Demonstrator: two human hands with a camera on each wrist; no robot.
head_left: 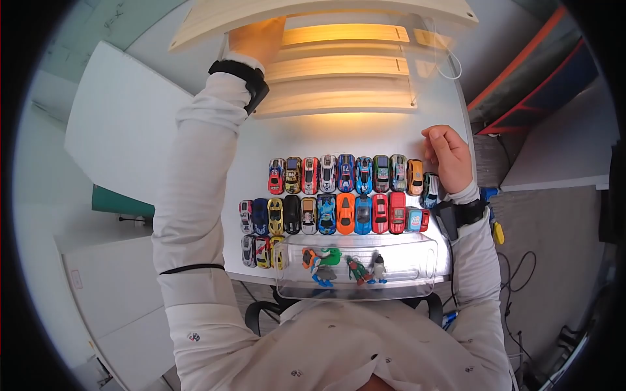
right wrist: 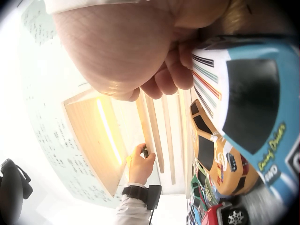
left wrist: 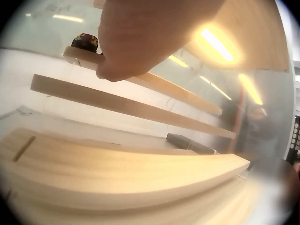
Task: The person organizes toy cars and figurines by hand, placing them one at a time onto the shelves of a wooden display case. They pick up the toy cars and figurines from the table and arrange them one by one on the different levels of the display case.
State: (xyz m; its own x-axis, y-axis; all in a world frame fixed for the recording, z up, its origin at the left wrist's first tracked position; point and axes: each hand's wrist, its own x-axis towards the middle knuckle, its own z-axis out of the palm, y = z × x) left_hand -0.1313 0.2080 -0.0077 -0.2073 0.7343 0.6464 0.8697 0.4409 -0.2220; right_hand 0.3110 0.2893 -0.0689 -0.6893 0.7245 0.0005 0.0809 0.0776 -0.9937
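Note:
My left hand (head_left: 257,40) reaches in at the left end of a wooden tiered shelf (head_left: 339,99), partly hidden under its top board. In the left wrist view its thumb and fingers are at a small dark toy car (left wrist: 85,43) on the end of an upper board. The right wrist view shows this hand's fingers pinching a dark object, mostly covered. My right hand (head_left: 450,156) rests at the table's right side, fingers loosely curled and holding nothing. Just beside it stands a white and blue toy car (right wrist: 251,101), at the end of a row.
Rows of toy cars (head_left: 345,214) stand side by side on the white table (head_left: 365,135). At the near edge, a clear plastic tray (head_left: 417,268) holds several small toy figures (head_left: 357,268). Warm lamp light (left wrist: 216,44) shines under the shelf's top board. A white panel (head_left: 117,124) stands left.

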